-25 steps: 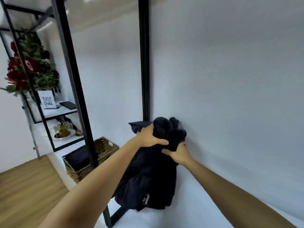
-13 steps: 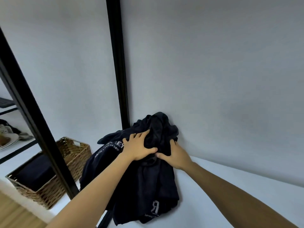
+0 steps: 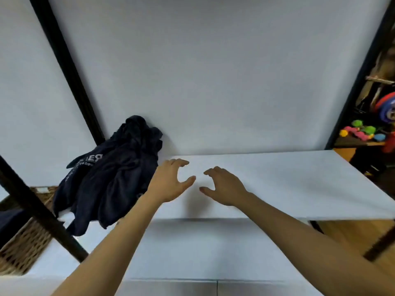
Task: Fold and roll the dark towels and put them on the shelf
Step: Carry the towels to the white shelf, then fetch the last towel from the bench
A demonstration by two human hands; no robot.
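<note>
Dark towels [image 3: 109,178], gripped 0.5 s ago, now lie crumpled on the shelf [image 3: 277,184]; left hand [image 3: 171,182] and right hand [image 3: 224,186] hover empty, fingers loosely spread, folding undone.

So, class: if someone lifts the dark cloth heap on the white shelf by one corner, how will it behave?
The dark cloth heap would probably droop and unfurl, since it lies crumpled in soft folds. It likely won't roll. One edge already hangs over the white shelf, so a push might slide it off.
</note>
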